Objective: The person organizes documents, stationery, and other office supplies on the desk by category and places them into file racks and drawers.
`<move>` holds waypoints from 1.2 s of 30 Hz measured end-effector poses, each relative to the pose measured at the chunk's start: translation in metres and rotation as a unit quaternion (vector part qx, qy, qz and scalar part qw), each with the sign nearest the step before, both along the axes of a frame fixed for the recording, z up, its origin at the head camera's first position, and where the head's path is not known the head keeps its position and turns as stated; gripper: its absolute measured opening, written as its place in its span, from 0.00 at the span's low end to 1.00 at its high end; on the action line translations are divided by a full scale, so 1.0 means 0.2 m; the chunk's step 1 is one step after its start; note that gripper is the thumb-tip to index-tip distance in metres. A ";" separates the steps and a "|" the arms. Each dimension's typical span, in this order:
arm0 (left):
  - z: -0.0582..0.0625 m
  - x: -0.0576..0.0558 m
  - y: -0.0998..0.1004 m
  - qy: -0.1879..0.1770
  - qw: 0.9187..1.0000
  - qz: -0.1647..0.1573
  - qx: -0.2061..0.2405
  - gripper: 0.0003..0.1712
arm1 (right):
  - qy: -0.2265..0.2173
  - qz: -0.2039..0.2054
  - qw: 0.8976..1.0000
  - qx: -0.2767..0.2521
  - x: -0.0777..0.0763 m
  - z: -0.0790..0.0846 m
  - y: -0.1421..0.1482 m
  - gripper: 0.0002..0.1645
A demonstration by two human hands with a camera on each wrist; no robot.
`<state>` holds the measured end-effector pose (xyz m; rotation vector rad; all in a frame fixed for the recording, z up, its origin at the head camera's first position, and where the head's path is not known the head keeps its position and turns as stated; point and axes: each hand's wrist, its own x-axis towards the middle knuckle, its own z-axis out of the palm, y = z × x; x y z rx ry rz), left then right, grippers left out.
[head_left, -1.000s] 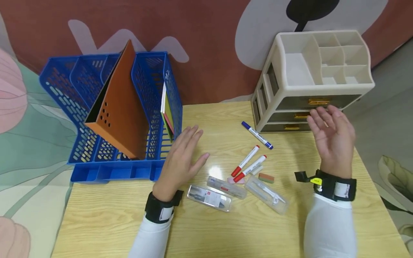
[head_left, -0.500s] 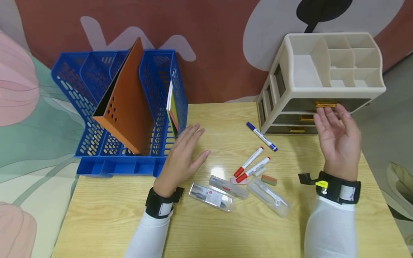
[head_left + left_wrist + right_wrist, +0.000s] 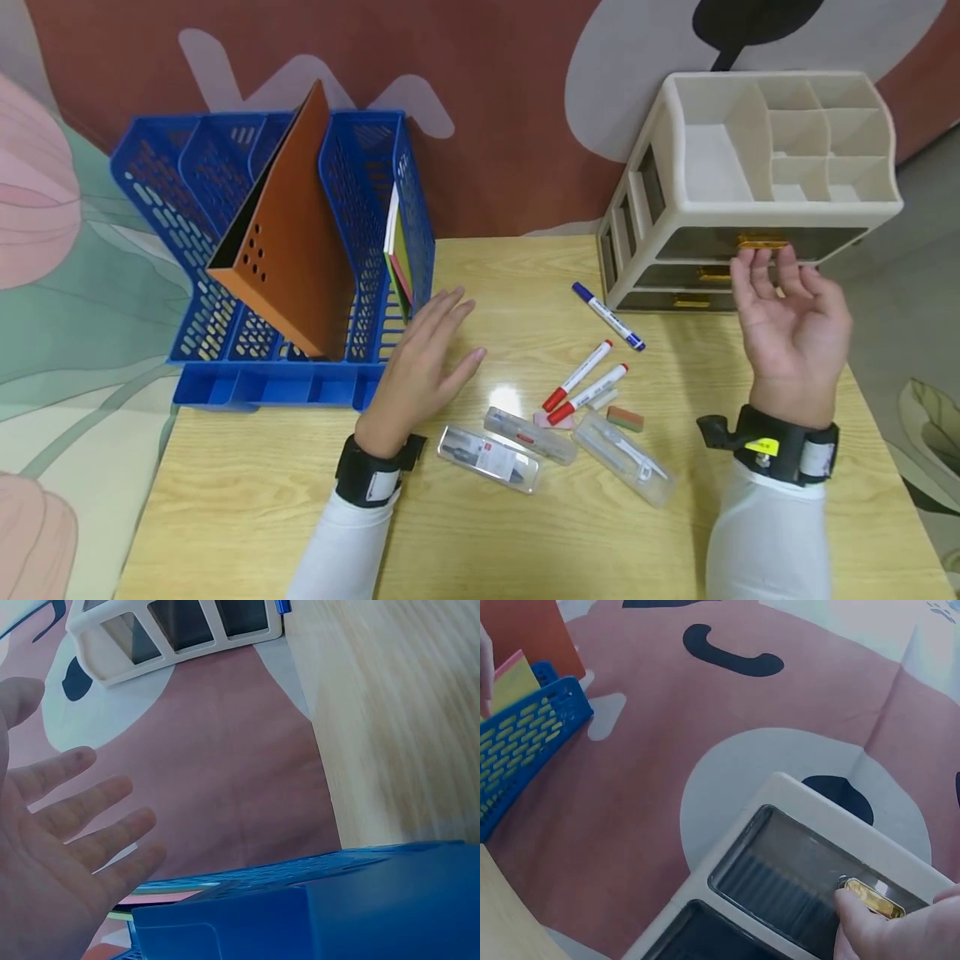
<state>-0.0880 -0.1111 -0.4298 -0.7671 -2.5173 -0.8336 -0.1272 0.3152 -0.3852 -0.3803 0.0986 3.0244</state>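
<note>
In the head view my right hand is palm up at the front of the cream desktop drawer unit. Its bent fingers grip the gold handle of the top drawer, whose front sits flush with the frame. The right wrist view shows fingertips at both ends of this gold handle. My left hand holds nothing, its fingers spread beside the blue file rack. An orange folder leans in that rack, and thin coloured booklets stand in its right slot.
Between the hands lie a blue marker, two red-and-white markers, a two-tone eraser and several clear plastic cases, one of them holding a compass. A patterned cloth hangs behind the table.
My right hand has moved up to the top drawer's handle, and its fingers have bent more at it. The head view has shifted slightly. The left hand stays about where it was.
</note>
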 end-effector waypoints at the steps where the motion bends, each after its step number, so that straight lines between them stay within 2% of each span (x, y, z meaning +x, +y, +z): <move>1: 0.00 0.00 0.00 0.000 1.000 -0.001 0.000 0.33 | -0.003 0.000 1.000 -0.005 0.00 0.00 0.00 0.17; 8: 0.01 -0.01 0.02 -0.003 1.000 -0.001 0.006 0.32 | -0.031 0.007 0.999 -0.009 0.02 0.00 0.04 0.09; 17: 0.02 -0.01 0.02 0.004 1.000 0.001 0.014 0.30 | -0.070 -0.009 0.997 0.015 0.05 -0.04 0.05 0.05; 22: 0.02 -0.01 0.02 0.006 1.000 0.002 0.014 0.29 | -0.073 0.002 0.997 -0.006 0.05 -0.06 0.04 0.10; 25: 0.02 0.00 0.01 0.007 1.000 0.005 0.015 0.30 | -0.069 -0.002 0.998 -0.006 0.04 -0.06 0.02 0.09; 30: 0.03 0.00 0.01 0.015 1.000 0.006 0.024 0.29 | -0.060 -0.023 0.997 0.044 0.02 -0.05 -0.03 0.03; 36: 0.02 0.00 0.00 0.014 0.999 0.000 0.033 0.29 | -0.042 -0.038 0.991 0.120 0.03 -0.04 -0.08 0.09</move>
